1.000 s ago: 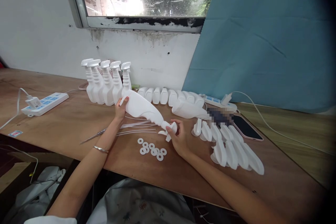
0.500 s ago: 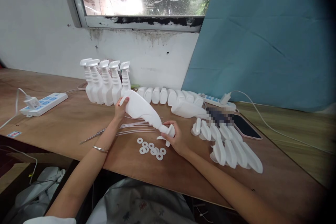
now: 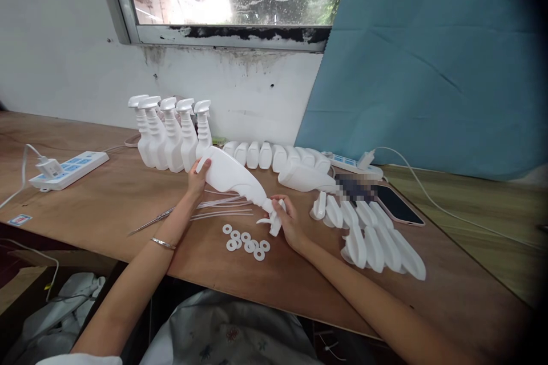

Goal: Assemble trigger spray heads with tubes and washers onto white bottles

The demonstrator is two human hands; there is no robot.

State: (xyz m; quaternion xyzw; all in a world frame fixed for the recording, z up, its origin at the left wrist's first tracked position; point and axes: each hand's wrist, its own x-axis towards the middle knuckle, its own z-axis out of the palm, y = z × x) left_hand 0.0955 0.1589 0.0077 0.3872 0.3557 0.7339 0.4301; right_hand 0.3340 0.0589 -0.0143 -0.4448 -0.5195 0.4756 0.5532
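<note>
A white spray bottle (image 3: 233, 174) is held tilted above the table, its base up to the left and its neck down to the right. My left hand (image 3: 197, 177) is closed around the base end. At the neck, my right hand (image 3: 287, 222) grips the white trigger sprayer head (image 3: 276, 221), its lever pointing left. Below lie several white ring washers (image 3: 249, 246) in a loose cluster. Behind them are thin white tubes (image 3: 222, 214) and a pointed metal tool (image 3: 152, 221), partly covered by my left forearm.
Several assembled spray bottles (image 3: 173, 142) stand at the back left. Bottles without heads (image 3: 265, 155) lie along the wall. Sprayer heads (image 3: 374, 248) and a phone (image 3: 400, 205) are on the right. Power strips (image 3: 71, 171) sit at both sides; a box of white parts (image 3: 60, 308) is lower left.
The sprayer head has turned in my right hand, so its nozzle end now points more downward. My left hand keeps its hold on the bottle's base.
</note>
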